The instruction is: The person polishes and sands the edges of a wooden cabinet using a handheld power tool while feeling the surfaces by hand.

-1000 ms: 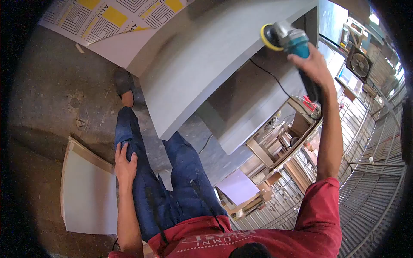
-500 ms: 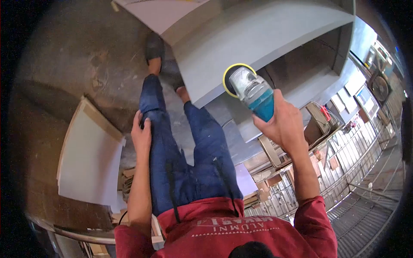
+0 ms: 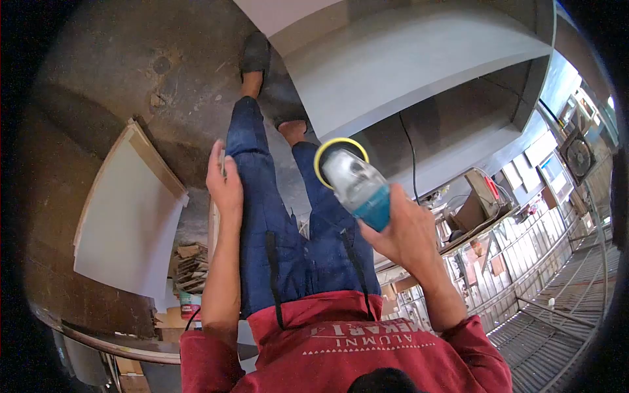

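My right hand (image 3: 409, 232) is wrapped round the teal body of an angle grinder (image 3: 357, 187). Its metal head points up and to the left, and a round dark disc with a yellow rim (image 3: 321, 175) sits at the end. The grinder is in the air over my right thigh, apart from the grey cabinet (image 3: 393, 72) ahead. My left hand (image 3: 225, 183) is beside my left knee, thumb and fingers apart, with no tool visible in it.
A white panel (image 3: 128, 223) leans at the left, near stacked wood offcuts (image 3: 192, 265). A black cord (image 3: 411, 154) hangs by the cabinet's open compartment. On the right are a fan (image 3: 579, 156), a wooden box (image 3: 472, 203) and a barred metal frame (image 3: 550, 334).
My right hand has brought the grinder down and left, away from the cabinet's edge. My left hand has come off my knee, its fingers straighter. The whole view has shifted slightly.
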`<state>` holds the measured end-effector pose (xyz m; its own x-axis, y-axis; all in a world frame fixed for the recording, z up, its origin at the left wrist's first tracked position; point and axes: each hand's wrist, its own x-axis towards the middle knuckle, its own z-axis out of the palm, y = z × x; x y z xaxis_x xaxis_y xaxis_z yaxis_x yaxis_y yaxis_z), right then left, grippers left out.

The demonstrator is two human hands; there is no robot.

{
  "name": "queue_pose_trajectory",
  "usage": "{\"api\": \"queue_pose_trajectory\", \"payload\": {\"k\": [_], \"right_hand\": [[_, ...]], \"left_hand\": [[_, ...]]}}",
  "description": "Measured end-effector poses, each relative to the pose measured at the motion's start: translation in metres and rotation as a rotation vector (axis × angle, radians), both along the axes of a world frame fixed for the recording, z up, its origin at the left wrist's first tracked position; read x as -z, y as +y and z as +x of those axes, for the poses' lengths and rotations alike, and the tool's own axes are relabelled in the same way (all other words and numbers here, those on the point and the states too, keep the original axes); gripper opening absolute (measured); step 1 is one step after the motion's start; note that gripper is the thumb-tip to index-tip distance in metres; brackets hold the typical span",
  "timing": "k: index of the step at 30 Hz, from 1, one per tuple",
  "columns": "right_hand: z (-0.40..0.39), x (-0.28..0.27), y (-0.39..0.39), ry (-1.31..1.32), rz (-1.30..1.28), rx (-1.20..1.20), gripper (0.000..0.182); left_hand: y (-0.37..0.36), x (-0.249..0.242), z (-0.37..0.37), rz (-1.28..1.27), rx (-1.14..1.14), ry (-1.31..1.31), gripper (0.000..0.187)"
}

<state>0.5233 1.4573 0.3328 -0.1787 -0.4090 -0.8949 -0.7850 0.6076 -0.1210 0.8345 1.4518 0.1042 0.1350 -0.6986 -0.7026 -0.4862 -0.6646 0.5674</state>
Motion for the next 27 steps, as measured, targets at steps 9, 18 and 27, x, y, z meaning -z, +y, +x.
{"api": "queue_pose_trajectory", "payload": {"k": [9, 18, 27], "right_hand": [[-0.040, -0.061, 0.105, 0.278, -0.081, 0.397, 0.056], [-0.030, -0.046, 0.190, 0.304, -0.088, 0.915, 0.053], [-0.008, -0.022, 0.243, 0.259, -0.066, 1.026, 0.054]], "left_hand": [[-0.014, -0.037, -0.185, -0.211, 1.157, 0.068, 0.060], [-0.040, -0.006, -0.331, -0.437, 1.017, 0.424, 0.060], [-0.066, -0.027, -0.343, -0.271, 1.043, 0.300, 0.054]]}}
